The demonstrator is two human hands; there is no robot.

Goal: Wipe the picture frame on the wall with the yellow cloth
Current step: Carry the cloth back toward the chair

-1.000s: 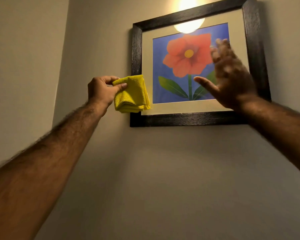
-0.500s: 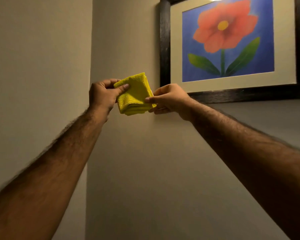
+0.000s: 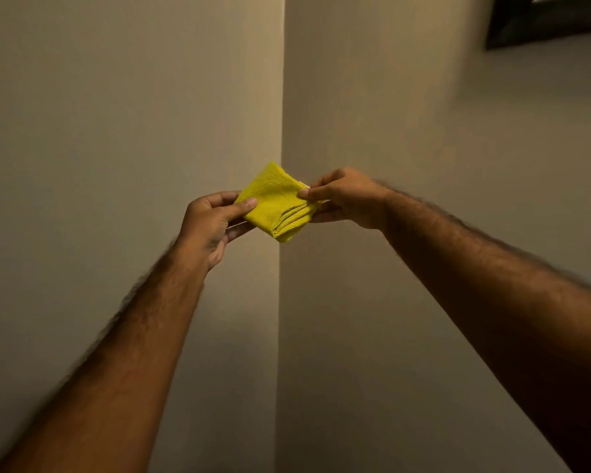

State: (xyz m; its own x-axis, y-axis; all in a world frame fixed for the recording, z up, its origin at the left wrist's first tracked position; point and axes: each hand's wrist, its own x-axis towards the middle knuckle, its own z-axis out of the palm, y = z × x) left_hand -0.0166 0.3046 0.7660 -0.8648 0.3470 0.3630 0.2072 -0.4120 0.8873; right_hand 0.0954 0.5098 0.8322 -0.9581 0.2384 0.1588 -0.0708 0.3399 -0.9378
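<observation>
A folded yellow cloth (image 3: pixel 277 201) hangs in mid-air in front of a wall corner, held between both hands. My left hand (image 3: pixel 212 221) pinches its left corner between thumb and fingers. My right hand (image 3: pixel 343 199) pinches its right edge. Only the dark lower-left corner of the picture frame (image 3: pixel 539 23) shows, at the top right, well above and to the right of my hands. The picture inside the frame is out of view.
A vertical wall corner (image 3: pixel 282 97) runs down the middle behind the cloth. Plain beige wall (image 3: pixel 99 114) fills the left side, and the frame's wall (image 3: pixel 423 114) fills the right. Both forearms stretch up from the bottom edge.
The view has swung down and left, so the frame slid to the top right. My right hand came off the picture and took hold of the cloth's right edge.
</observation>
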